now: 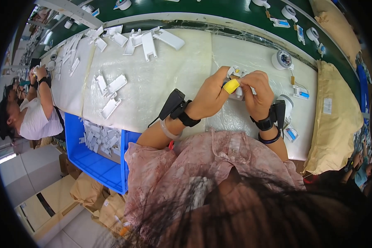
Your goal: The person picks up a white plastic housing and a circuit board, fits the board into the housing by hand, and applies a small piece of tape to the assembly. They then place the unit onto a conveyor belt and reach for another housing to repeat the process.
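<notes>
My left hand (211, 97) is closed around a small white part (237, 72), fingers behind it and thumb in front. A yellow wrap (231, 86) sits at that thumb's end. My right hand (258, 93) meets it from the other side, fingers curled in and fingertips drawn narrow against the part's near edge; I cannot tell whether they grip it or only touch, because my fingers hide most of it. The part is held above the bench (173, 78), in front of my chest, between my two hands. I wear a black strap with a black box on each wrist.

Just beyond my right hand, a round unit (282, 60) lies on the bench, wired to a blue-and-white module (301, 93). Another round unit (286, 105) sits beside my right wrist, partly hidden, with a second module (291, 134) near it.

To my left, a few white covers (118, 84) lie loosely grouped; a bigger pile (149, 45) lies by the bench's far edge.

Left of my lap stands a blue bin (97, 167), holding a jumbled heap of small pale pieces (101, 138). Paper bags (87, 190) stand below it. A big tan sack (330, 120) lies at the bench's right end. Across the far side runs a green belt (219, 8) carrying more round units. At far left, a co-worker (37, 118) holds something white.
</notes>
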A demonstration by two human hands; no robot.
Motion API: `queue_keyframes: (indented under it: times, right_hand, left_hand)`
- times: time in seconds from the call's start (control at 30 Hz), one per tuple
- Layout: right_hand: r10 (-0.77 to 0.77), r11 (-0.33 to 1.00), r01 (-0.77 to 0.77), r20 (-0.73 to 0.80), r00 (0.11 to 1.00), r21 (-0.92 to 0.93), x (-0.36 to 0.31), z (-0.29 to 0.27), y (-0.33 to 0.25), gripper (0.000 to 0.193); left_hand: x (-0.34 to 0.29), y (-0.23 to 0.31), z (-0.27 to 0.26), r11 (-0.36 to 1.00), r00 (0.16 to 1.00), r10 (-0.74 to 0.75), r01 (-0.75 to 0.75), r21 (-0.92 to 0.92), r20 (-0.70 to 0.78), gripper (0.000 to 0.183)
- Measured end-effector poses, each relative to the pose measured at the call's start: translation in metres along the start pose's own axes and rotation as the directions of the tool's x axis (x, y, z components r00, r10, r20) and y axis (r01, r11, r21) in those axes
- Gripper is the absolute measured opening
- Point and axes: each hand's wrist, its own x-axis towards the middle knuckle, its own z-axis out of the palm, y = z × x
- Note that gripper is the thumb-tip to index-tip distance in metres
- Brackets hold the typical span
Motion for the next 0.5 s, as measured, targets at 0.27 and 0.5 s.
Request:
queue_keyframes:
  times: [0.27,0.5]
  right_hand:
    - [0.019,1.0,-0.019,0.008,1.0,0.003,-0.001,0.002,-0.002,0.02]
    - [0.012,0.999,-0.008,0.075,0.997,-0.05,-0.002,0.006,-0.004,0.016]
  left_hand:
    - [0.002,-0.006,0.002,0.995,0.995,0.095,-0.095,0.004,-0.042,0.015]
    - [0.002,-0.008,-0.012,0.996,0.998,0.055,-0.052,0.076,-0.04,0.013]
